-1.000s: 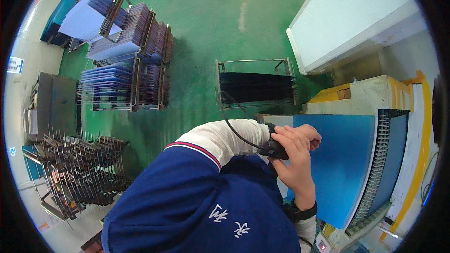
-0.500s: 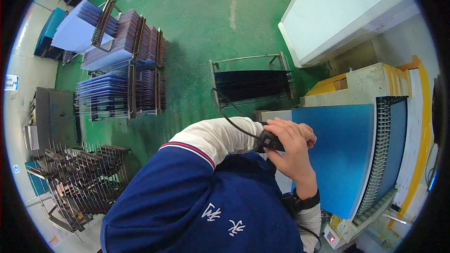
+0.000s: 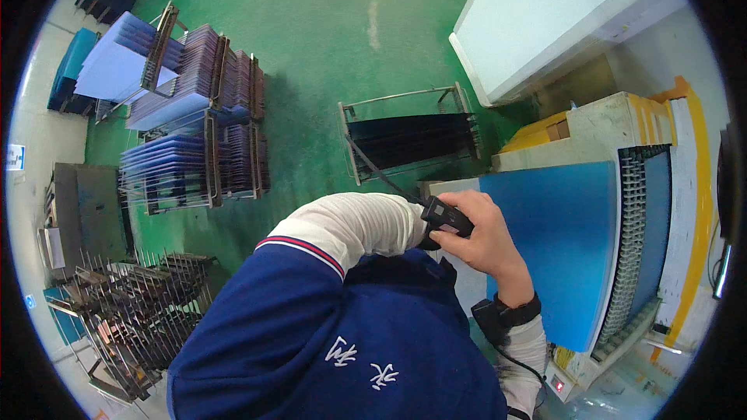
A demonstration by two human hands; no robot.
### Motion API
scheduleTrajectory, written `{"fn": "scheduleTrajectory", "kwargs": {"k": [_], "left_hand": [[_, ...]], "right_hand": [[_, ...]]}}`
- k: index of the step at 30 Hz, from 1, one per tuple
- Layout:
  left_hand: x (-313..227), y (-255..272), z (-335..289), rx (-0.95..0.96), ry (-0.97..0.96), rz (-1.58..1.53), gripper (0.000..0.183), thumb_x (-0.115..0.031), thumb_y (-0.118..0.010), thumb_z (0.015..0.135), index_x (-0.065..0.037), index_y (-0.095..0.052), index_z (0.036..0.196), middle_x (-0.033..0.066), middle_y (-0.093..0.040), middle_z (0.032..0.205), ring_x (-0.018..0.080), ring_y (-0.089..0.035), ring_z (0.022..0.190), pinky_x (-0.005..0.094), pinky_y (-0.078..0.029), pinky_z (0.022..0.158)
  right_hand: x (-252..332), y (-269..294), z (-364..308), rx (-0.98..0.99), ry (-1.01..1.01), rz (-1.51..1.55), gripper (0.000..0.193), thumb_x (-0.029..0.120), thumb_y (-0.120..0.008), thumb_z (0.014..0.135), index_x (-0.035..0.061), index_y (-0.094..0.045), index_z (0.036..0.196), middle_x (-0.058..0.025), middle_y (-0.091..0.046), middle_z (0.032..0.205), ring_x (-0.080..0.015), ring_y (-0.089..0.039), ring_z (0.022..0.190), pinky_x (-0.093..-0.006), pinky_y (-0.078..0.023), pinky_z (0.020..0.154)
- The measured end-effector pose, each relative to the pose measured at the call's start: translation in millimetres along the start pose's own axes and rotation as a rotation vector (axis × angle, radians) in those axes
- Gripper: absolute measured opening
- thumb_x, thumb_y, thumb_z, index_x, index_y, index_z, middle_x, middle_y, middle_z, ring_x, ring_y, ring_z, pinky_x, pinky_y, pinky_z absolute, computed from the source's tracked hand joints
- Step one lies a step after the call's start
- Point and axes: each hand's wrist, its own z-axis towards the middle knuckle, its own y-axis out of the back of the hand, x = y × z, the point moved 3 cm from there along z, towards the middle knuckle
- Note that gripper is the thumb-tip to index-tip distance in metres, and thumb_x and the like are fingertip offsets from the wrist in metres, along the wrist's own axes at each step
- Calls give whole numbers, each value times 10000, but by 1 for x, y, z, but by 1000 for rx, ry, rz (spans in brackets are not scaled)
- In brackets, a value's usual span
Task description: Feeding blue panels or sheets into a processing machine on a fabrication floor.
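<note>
Right hand (image 3: 484, 237) gripped a black corded handheld device (image 3: 446, 218) at frame centre, fingers wrapped tight. Left hand hidden, fingers unreadable. Blue panel (image 3: 556, 249) at 3 o'clock of it.

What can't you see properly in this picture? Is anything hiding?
- Left hand: head view, hidden behind the white sleeve and the right hand.
- Small black device: mostly covered by the right hand's fingers, so its shape is unclear.
- Black cord: its far end is lost near the wire rack.
- Empty racks: bent and small at the lower left rim.
</note>
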Motion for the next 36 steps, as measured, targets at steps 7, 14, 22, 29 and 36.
{"fn": "scheduleTrajectory", "kwargs": {"k": [7,14,22,29,36], "left_hand": [[-3,5,-3,56,-43,97,210,-240,-591,908,-32,-610,891,54,-642,804,162,-594,716,308,-502,670],[-6,10,-5,93,-82,186,205,-241,-588,912,-38,-603,901,49,-638,809,157,-590,720,302,-502,680],[-24,5,-4,-6,-5,-84,219,-247,-587,918,-29,-593,901,45,-624,786,147,-575,721,293,-496,680],[-29,-4,-17,160,-115,-45,295,-290,-522,960,-25,-593,853,52,-617,821,162,-568,729,309,-493,714],[-7,4,-49,240,-348,265,292,-298,-547,923,-53,-630,788,27,-622,783,167,-567,727,342,-477,702]], "right_hand": [[-3,-2,0,-6,-76,138,473,139,-769,645,8,-626,1076,-144,-655,995,-325,-601,921,-369,-457,850],[8,6,-6,-86,42,14,450,70,-747,626,53,-633,1061,-118,-652,1048,-293,-595,992,-372,-454,883],[3,0,-37,-249,71,-18,479,16,-655,631,69,-618,1106,-95,-611,1105,-297,-535,1062,-408,-392,967],[16,7,-37,-225,151,-112,483,23,-645,636,54,-610,1117,-101,-593,1112,-305,-542,1048,-414,-398,956],[19,15,-30,-188,161,-179,476,67,-700,650,50,-608,1117,-115,-614,1101,-325,-568,1032,-425,-416,945]]}}
